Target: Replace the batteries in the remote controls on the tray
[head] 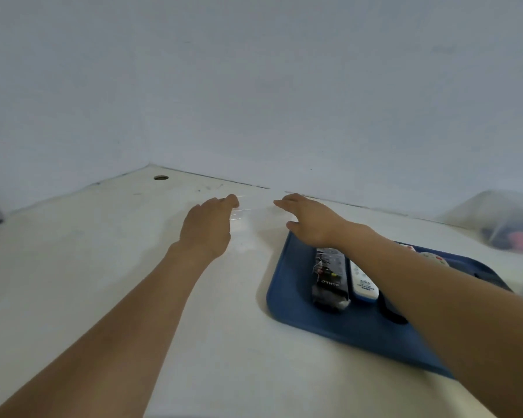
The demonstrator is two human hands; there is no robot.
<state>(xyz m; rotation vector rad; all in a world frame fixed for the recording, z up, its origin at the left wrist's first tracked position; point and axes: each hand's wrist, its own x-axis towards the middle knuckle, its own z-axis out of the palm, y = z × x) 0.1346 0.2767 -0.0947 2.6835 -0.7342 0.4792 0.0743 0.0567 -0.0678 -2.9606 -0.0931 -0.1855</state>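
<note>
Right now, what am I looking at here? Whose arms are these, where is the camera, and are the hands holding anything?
There is no machine here: these are a person's two bare arms, filmed by one wide-angle camera worn on their head, looking forward and down. The left hand and right hand reach out over a white table towards the wall. Between them lies something clear and see-through, perhaps a small plastic box; the picture is too faint to say what it is, or whether either hand grips it yet. To the right sits a blue tray carrying remote controls: a black remote, a white remote beside it, and others partly hidden under the right arm. A blurry clear container stands at the far right.
</note>
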